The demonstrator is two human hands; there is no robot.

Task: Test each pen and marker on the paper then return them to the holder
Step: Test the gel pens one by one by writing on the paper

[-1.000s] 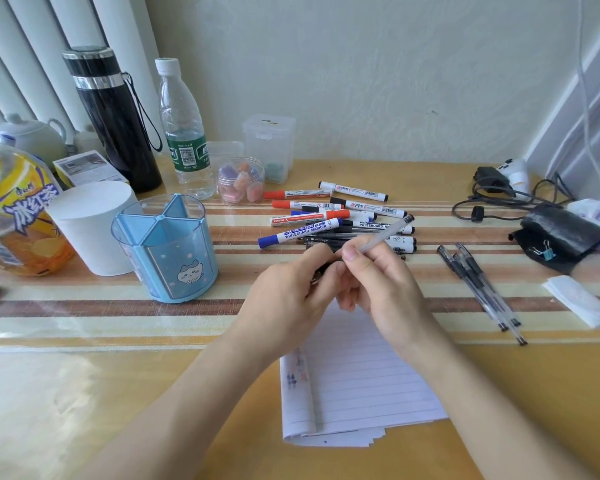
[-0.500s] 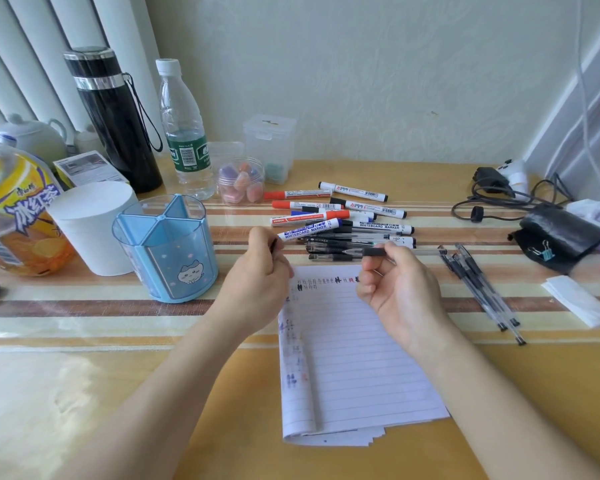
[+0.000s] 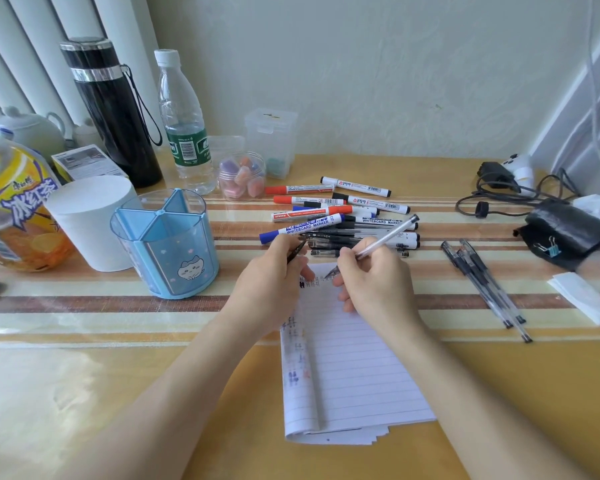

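Stretching across the whole view is a yellow table (image 3: pixel 84 393), with a striped mat (image 3: pixel 84 289) over its far half. A tall black flask (image 3: pixel 111 112) and a water bottle (image 3: pixel 184 123) stand at the back on the left.

The lined paper (image 3: pixel 354 368) lies in the middle, close to the person. It has small ink marks along its left side and its top. The blue holder (image 3: pixel 167 251) stands upright on the mat, to the left of the paper. It has a cat face on its front.

The right hand (image 3: pixel 378 282) rests on the top of the paper. Its fingers are curled round a clear pen (image 3: pixel 385 237). The pen leans back to the right, and its tip points down at the top line of the paper, by the ink marks. The left hand (image 3: pixel 267 285) sits just beside it at the paper's top left corner. It pinches a small black cap (image 3: pixel 296 252).

The markers (image 3: pixel 326 213) lie in a heap on the mat, just behind the two hands. Some have red caps, some black and some blue. A few dark pens (image 3: pixel 482 282) lie together to the right of the paper, well apart from the holder.
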